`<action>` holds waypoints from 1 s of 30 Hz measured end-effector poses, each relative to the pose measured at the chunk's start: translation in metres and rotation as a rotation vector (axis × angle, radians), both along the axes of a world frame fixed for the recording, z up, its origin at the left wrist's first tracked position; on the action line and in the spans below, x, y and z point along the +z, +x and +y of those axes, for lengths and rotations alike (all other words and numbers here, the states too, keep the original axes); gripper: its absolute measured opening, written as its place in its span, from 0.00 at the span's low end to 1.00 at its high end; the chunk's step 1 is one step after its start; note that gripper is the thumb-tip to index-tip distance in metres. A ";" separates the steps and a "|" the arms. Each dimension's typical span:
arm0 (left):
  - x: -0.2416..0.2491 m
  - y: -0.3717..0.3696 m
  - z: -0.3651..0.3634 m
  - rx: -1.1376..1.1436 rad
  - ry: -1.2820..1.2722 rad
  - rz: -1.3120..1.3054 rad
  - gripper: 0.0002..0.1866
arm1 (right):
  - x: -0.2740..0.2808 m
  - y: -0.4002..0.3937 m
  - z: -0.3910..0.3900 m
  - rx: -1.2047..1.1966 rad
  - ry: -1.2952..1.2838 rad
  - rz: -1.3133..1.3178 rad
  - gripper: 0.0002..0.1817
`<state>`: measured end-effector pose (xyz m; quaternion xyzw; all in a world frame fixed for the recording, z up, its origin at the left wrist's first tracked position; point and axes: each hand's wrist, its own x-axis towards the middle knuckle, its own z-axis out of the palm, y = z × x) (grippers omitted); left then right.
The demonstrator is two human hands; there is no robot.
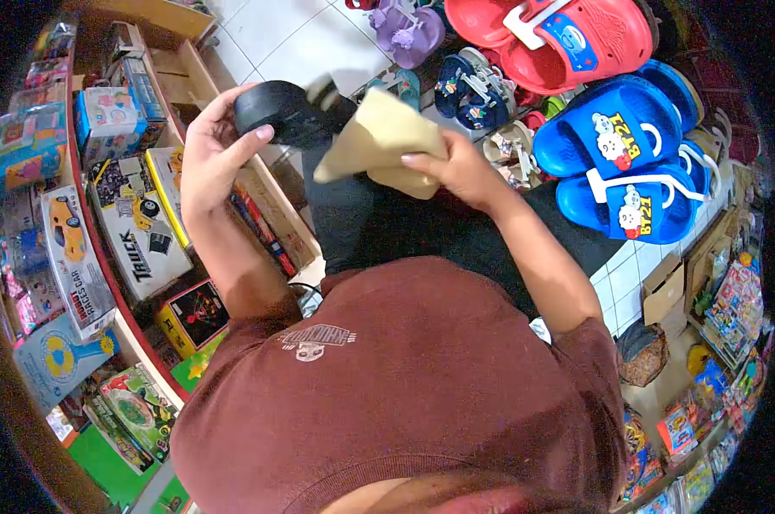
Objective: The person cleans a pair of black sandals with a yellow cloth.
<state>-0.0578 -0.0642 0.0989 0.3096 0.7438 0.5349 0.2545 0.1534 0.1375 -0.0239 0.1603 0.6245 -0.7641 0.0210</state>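
Note:
My left hand (216,158) is closed round the rounded end of a black sandal (278,111), thumb on its near face. A strap at its far end is smeared by motion. In my right hand (463,170) a pale yellow cloth (391,133) is bunched, its loose part fanning out toward the sandal and overlapping its right end in this view. Both hands are above my dark-trousered legs (353,223). Close to the right hand hang blue slippers (610,137) with BT21 prints, and above them red slippers (567,43).
Shelves on the left carry boxed toys, among them a truck box (134,223) and a race car box (72,248). Purple sandals (411,34) and navy sandals (473,90) lie beyond the hands. White floor tiles (297,38) show ahead. Packaged toys (734,300) fill the right side.

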 end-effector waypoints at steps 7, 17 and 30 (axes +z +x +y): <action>-0.041 0.002 0.023 0.120 0.130 0.280 0.14 | -0.020 0.007 0.015 -0.221 -0.289 0.042 0.20; -0.060 -0.003 0.021 0.031 0.327 -0.165 0.23 | -0.004 0.009 0.012 -0.346 -0.046 0.108 0.22; -0.077 -0.002 0.017 -0.137 0.564 -0.084 0.29 | 0.026 -0.023 -0.043 0.068 0.336 0.403 0.30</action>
